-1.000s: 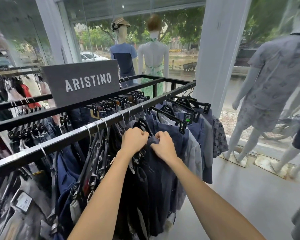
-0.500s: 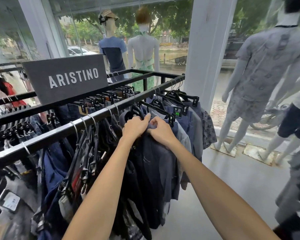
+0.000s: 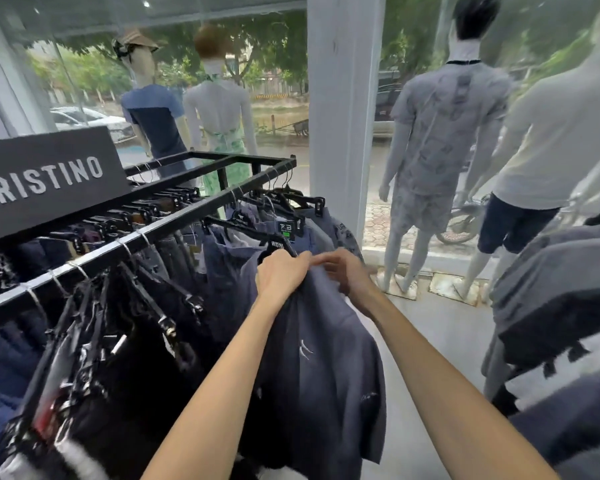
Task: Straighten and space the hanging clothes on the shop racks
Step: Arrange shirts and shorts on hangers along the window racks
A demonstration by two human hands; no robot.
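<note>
Indoors, black rack (image 3: 84,262), grey floor (image 3: 440,344), shop window (image 3: 281,81)

- A black rack rail (image 3: 194,213) is run from 8 o'clock up toward 1 o'clock.
- A dark "ARISTINO" sign (image 3: 45,181) is set on the rack top at 10 o'clock.
- Black clip hangers (image 3: 284,199) are hooked along the rail, closely packed.
- Dark trousers (image 3: 174,306) are hung at 8 o'clock, blue shorts (image 3: 222,261) near centre.
- A navy garment (image 3: 319,358) is noted at 6 o'clock; its hook is hidden.

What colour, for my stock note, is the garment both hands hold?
The garment is dark slate blue; the head view shows it.
</note>
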